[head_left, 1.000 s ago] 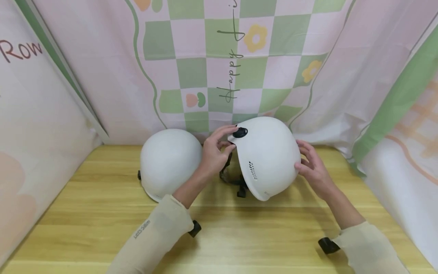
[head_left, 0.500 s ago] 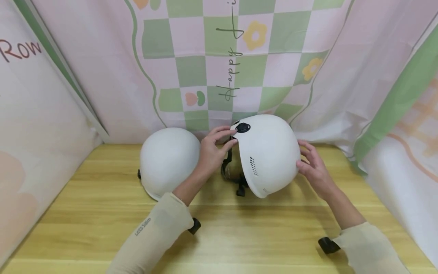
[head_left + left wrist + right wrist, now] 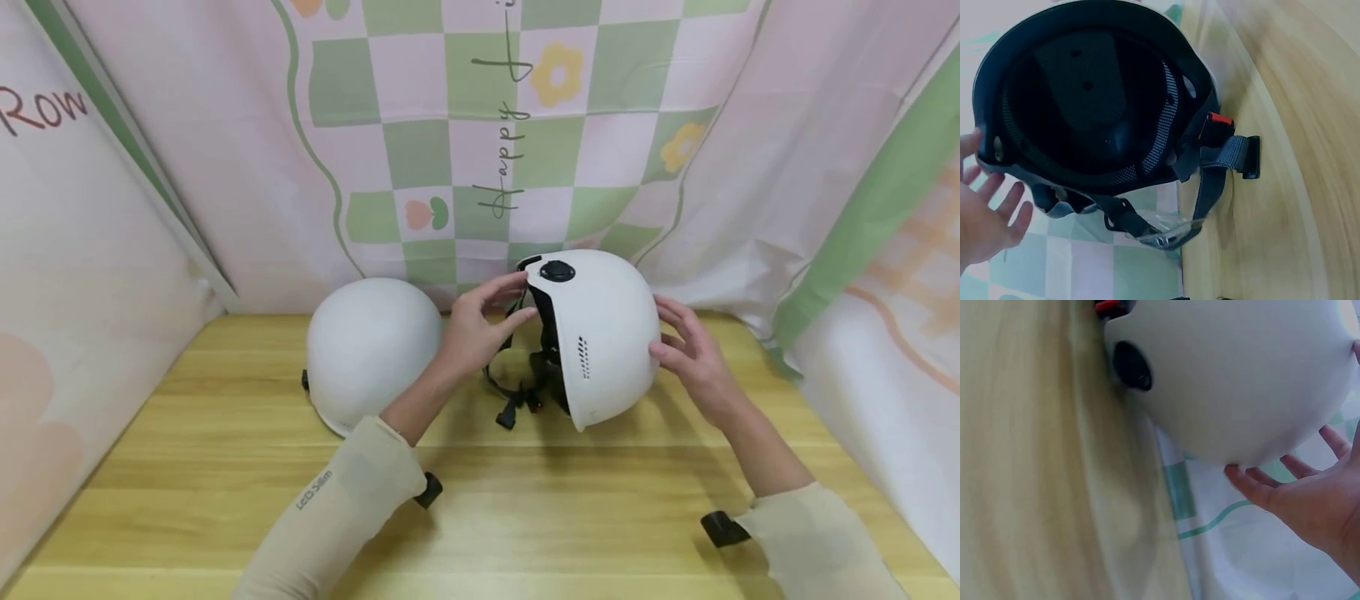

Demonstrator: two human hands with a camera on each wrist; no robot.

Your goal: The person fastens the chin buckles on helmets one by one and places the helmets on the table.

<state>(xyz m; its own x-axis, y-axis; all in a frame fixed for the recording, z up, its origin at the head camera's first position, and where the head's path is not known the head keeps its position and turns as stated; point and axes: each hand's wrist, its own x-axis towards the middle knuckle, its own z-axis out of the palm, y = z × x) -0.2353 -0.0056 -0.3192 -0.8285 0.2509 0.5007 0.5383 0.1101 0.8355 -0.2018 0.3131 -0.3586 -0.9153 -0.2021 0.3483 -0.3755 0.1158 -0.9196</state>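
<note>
A white helmet (image 3: 611, 350) lies tipped on its side on the wooden table, a black round knob on its upper side. Its dark padded inside (image 3: 1088, 100) faces left. Black chin straps with a buckle (image 3: 507, 414) hang onto the wood, a red part (image 3: 1220, 117) showing in the left wrist view. At the rim, my left hand (image 3: 474, 332) touches the edge with its fingertips, thumb held apart. On the opposite side my right hand (image 3: 693, 354) rests its fingertips against the rounded shell (image 3: 1241, 375), fingers spread and gently bent.
A second white helmet (image 3: 371, 350) stands dome-up to the left, close beside my left forearm. Behind the table (image 3: 540, 517) hangs a patterned curtain (image 3: 480, 150), with more printed cloth at both sides.
The right-hand helmet has turned, its knob shifting rightward and more of its dark inside showing. My left thumb has come away from the rim; the right hand stays at the shell.
</note>
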